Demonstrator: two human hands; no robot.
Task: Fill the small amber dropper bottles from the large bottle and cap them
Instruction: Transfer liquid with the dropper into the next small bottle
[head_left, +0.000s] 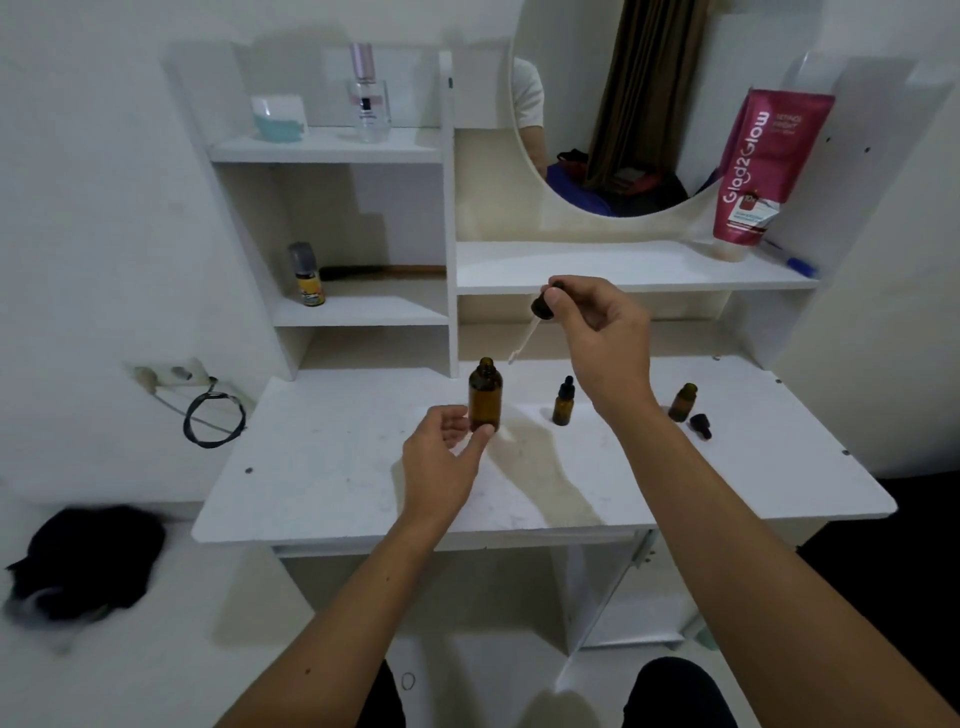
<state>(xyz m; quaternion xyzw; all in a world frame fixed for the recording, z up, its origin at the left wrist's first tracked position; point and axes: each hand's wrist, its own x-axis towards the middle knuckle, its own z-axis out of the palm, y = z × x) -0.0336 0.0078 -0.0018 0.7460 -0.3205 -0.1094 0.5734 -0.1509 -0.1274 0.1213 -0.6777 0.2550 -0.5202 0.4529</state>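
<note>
my left hand (441, 452) steadies the large bottle (485, 394) near its base, thumb and fingers curled round the lower glass; this left grip keeps the bottle upright on the desk (322, 467) while its neck stands uncapped. all places below are given relative to the large bottle.

my right hand (597, 332) is raised above and to the right of the large bottle. its grip pinches the dropper cap (544, 304) by the black bulb, between thumb and fingertips. the glass pipette (521, 346) slants down and left, its tip in the air just above and right of the open neck, not inside it. whether the pipette carries liquid cannot be told; the glass is too small and pale.

right of the large bottle, on the desk:
- a capped small bottle (563, 402), upright, near; judged to need no further work, though its fill level is not readable.
- an open small bottle (682, 401), upright, well apart; left open so it can receive liquid.
- a loose dropper cap (701, 425), lying just beside the open small bottle, kept there for capping.

judged step: transfer between the large bottle and the open small bottle. the next move calls for a steady pinch on the bulb, since extra pressure would release drops onto the desk.
</note>
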